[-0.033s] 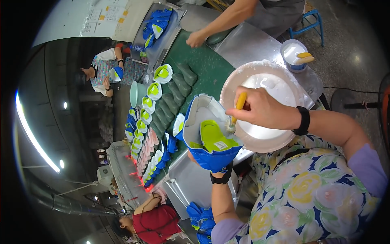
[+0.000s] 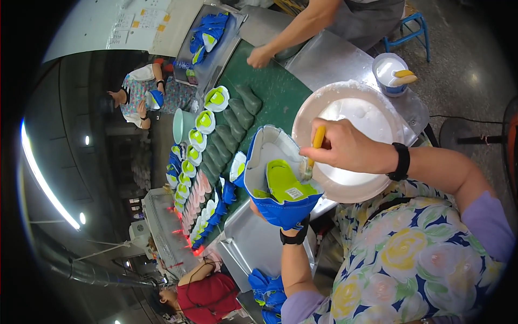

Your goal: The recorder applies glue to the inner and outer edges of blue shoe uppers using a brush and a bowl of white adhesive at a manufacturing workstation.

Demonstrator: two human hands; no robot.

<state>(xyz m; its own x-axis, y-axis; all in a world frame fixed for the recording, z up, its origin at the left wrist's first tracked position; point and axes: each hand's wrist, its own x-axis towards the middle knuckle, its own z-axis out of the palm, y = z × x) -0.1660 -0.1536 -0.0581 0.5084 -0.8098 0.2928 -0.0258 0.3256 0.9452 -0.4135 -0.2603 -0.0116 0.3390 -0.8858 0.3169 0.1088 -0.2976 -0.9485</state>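
Note:
In my left hand [image 2: 255,209] is a blue shoe upper [image 2: 283,212] with a white lining and a lime-green insole; the upper hides most of that hand's fingers. It is tilted so that its opening faces me. My right hand [image 2: 348,144] pinches the yellow handle of a brush [image 2: 319,136]. The bristles touch the white lining at the upper's right inner side. Close behind and below my right hand stands a large pale-pink basin [image 2: 303,112] of white liquid [image 2: 372,121].
Dark green shoe lasts [image 2: 237,112] and rows of shoe uppers [image 2: 205,122] line a green belt [image 2: 275,81] on the left. A small bucket [image 2: 386,73] with yellow-handled brushes stands at upper right. A co-worker's hand [image 2: 260,57] reaches over the belt; other people work farther left.
Very little differs: my right hand and the brush sit slightly lower against the lining. The co-worker's hand at the top has shifted a little.

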